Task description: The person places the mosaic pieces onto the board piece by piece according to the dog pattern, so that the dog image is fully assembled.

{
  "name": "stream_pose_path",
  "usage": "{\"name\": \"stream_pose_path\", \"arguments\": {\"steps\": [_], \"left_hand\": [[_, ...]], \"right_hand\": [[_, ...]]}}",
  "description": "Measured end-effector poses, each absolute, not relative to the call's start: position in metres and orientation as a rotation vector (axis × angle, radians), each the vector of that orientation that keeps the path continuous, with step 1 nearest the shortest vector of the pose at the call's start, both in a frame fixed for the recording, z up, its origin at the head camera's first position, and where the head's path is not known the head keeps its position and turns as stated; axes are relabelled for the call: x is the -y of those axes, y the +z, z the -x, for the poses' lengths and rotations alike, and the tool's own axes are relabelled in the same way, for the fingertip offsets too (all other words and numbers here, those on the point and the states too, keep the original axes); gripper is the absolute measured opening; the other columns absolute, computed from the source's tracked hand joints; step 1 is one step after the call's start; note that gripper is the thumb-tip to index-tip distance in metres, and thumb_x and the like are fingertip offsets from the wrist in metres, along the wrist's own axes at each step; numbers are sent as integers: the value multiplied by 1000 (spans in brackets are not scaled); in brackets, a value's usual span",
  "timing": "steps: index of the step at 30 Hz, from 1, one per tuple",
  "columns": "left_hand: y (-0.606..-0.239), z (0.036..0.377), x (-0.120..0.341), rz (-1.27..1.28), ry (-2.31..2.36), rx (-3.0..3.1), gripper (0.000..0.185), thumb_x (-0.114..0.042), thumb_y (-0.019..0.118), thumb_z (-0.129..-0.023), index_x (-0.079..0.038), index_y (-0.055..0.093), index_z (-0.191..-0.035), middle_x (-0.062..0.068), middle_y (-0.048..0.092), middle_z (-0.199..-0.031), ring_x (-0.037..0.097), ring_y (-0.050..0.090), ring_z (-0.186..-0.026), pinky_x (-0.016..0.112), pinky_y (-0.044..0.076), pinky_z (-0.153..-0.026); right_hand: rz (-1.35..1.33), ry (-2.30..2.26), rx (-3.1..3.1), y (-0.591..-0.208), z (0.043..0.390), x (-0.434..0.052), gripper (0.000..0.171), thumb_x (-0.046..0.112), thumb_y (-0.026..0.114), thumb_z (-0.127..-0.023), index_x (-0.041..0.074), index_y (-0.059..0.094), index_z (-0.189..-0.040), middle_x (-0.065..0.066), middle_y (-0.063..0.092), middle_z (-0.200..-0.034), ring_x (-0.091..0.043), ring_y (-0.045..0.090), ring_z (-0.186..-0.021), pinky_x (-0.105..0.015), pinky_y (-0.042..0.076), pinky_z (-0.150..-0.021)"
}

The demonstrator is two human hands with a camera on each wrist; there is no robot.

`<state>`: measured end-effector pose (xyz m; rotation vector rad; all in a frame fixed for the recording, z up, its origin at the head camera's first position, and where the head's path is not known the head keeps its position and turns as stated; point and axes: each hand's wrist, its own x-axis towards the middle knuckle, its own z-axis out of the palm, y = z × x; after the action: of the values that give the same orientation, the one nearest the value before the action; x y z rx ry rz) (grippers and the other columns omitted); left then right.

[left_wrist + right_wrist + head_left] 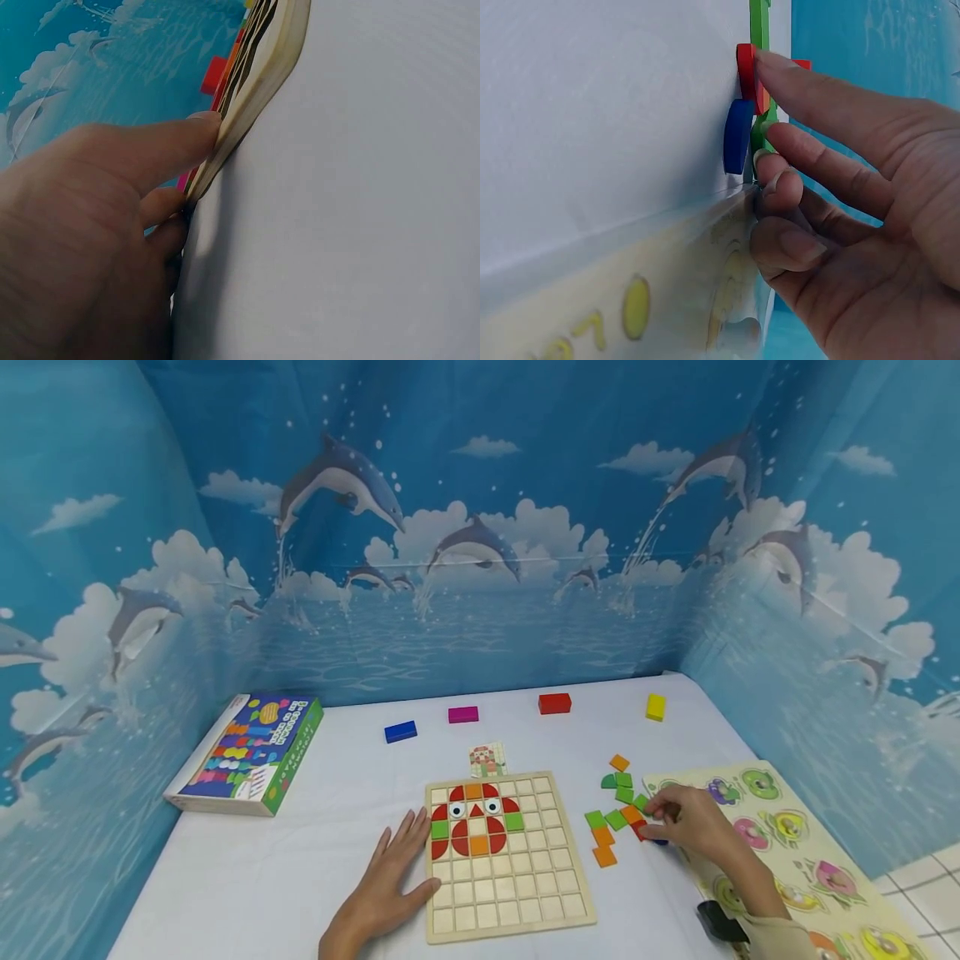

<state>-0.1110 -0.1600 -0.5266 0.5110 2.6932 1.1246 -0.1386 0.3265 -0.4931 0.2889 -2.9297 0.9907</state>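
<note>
Left hand (386, 872) spread against pale gridded board (513, 889) (red, orange, green pieces (497, 842)), grip of right hand (693, 822) unclear

The white-covered bench (247, 877) carries 1 boxed game (247, 752), 4 blocks (555, 703), 1 picture card (487, 760), 1 grid board (506, 888), loose tiles (604, 857) and 1 fruit puzzle (750, 807).

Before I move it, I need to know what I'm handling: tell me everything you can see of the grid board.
The grid board is pale, squarish and wooden-looking, with a rim around rows of square cells. Red, orange, green and eye-marked tiles fill cells toward its far left corner; many others are bare. It lies flat on the white table, slightly turned. The left hand touches its left edge.
</note>
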Motion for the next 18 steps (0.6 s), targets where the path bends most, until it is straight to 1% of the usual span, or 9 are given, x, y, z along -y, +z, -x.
{"name": "stream_pose_path", "arguments": {"steps": [3,7,8,10,12,13,14,18], "left_hand": [[-527,111,160,-530,1163,-2700,89,-32,81,-97,-12,35,-170,3,27,-178,33,12,-167,61,0,-134],[-531,109,161,-553,1212,-2717,88,-33,81,-96,-11,37,-169,7,29,-177,36,14,-166,44,-6,-136],[-531,109,162,-561,1222,-2719,88,-32,81,-96,-10,37,-169,9,30,-177,38,15,-166,45,-7,-136],[-531,109,162,-552,1216,-2713,88,-33,80,-96,-11,36,-169,8,29,-178,36,13,-166,44,-7,-136],[-530,109,162,-541,1195,-2707,88,-33,80,-97,-12,35,-170,6,28,-178,35,12,-167,54,-3,-136],[-530,110,161,-527,1184,-2701,89,-33,80,-97,-13,34,-170,4,27,-178,34,12,-167,56,-3,-135],[-529,110,161,-525,1169,-2701,89,-32,81,-97,-13,34,-170,4,27,-178,34,12,-167,61,0,-134],[-528,111,161,-516,1133,-2697,89,-32,81,-97,-13,33,-170,3,26,-179,33,11,-167,63,1,-134]], "right_hand": [[-274,1003,2932,-493,138,-326,28,14,99,-76,7,76,-90,1,59,-80,-9,47,-70,-23,42,-58],[-285,1035,2930,-494,137,-324,29,14,99,-76,7,76,-91,0,58,-81,-9,47,-71,-23,42,-58],[-285,1040,2930,-494,137,-324,28,13,99,-76,7,76,-91,0,58,-80,-9,47,-71,-23,42,-58],[-295,1035,2931,-494,137,-323,27,11,98,-76,7,76,-91,0,57,-81,-9,47,-70,-23,42,-58],[-295,1030,2933,-494,137,-323,27,10,98,-76,7,76,-91,0,57,-80,-9,47,-70,-23,43,-58],[-297,1026,2935,-494,137,-323,27,10,98,-76,7,75,-91,0,57,-80,-9,47,-70,-23,43,-58],[-297,1024,2939,-493,137,-323,28,10,98,-76,7,74,-91,0,57,-80,-10,47,-70,-23,42,-58],[-296,1018,2935,-494,135,-323,31,11,98,-76,9,70,-88,0,56,-78,-9,46,-69,-23,40,-58]]}}
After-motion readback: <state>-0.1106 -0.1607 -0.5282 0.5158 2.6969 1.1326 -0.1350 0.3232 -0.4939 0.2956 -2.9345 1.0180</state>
